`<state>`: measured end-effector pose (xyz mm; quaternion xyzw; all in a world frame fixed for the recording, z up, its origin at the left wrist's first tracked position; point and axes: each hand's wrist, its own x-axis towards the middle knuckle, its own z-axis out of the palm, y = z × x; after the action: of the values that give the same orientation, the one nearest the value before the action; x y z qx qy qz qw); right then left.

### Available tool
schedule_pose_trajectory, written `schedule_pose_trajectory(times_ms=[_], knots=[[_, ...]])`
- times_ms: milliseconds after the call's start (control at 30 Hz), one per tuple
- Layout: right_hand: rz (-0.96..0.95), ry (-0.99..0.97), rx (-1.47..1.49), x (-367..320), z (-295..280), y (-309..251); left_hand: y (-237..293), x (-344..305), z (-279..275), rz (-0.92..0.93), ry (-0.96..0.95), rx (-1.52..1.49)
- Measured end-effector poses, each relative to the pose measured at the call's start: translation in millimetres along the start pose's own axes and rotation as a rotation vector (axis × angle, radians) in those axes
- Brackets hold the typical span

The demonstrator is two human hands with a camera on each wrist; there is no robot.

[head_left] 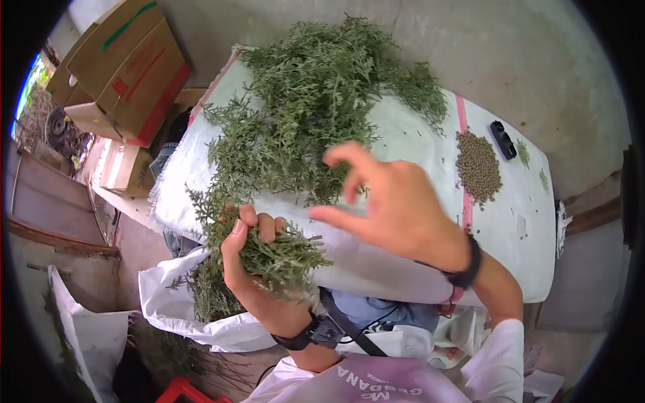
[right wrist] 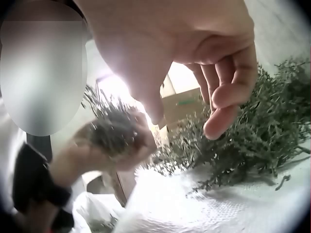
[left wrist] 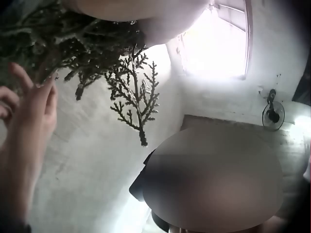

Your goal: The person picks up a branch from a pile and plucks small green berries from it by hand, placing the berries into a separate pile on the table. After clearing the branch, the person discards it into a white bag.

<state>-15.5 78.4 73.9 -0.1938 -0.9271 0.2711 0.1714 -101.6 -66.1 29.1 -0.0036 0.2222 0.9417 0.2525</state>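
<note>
My left hand [head_left: 259, 269] grips a bunch of green scaly sprigs [head_left: 285, 258] in the head view; its fingers curl round the stems. To its right my right hand [head_left: 403, 208] hangs over the white sack surface with fingers loosely bent and thumb apart, holding nothing. Beyond both hands lies a large heap of green sprigs [head_left: 309, 101]. In the right wrist view the right hand [right wrist: 194, 63] is above the heap [right wrist: 252, 136], and the left hand [right wrist: 107, 145] holds its bunch behind. One sprig [left wrist: 136, 92] hangs down in the left wrist view.
A pile of small brown pellets [head_left: 478, 166] and a black object [head_left: 503, 140] lie at the right of the sack surface [head_left: 403, 134]. Cardboard boxes [head_left: 131, 74] stand at the upper left. An open white sack [head_left: 164, 302] with sprigs inside is at the lower left.
</note>
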Motion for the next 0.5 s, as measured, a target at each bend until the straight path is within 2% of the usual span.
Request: schedule_pose_trajectory(times_ms=[33, 67, 133, 167, 200, 267, 300, 367, 500], knots=[[-0.110, 0.057, -0.182, 5.7, 18.0, 2.0, -0.3, 1.8, -6.7, -0.017, -0.039, -0.063], [-0.105, 0.062, -0.190, 13.2, 31.0, 4.1, -3.0, 3.8, -14.3, -0.024, -0.044, -0.068], [-0.230, 0.020, -0.334, 28.0, 44.8, 7.9, -9.1, 10.3, -31.3, -0.187, -0.229, -0.149], [-0.230, 0.026, -0.337, 32.5, 39.5, 6.1, -8.6, 12.5, -30.7, -0.267, -0.319, -0.184], [-0.207, 0.066, -0.190, 36.4, 31.9, 3.0, -10.2, 13.2, -28.8, -0.266, -0.322, -0.185], [-0.156, 0.126, 0.102, 40.1, 13.8, -5.6, -22.3, 10.9, -17.0, -0.195, -0.090, 0.066], [-0.155, 0.121, 0.100, 39.6, 4.5, -9.1, -25.2, 10.7, -12.7, -0.162, 0.026, 0.193], [-0.107, 0.015, 0.532, 38.3, -18.2, -14.8, -32.0, 19.0, -14.2, -0.145, 0.040, 0.193], [-0.046, -0.095, 0.709, 30.4, -49.2, -21.6, -34.5, 20.2, -13.6, -0.125, 0.078, 0.136]])
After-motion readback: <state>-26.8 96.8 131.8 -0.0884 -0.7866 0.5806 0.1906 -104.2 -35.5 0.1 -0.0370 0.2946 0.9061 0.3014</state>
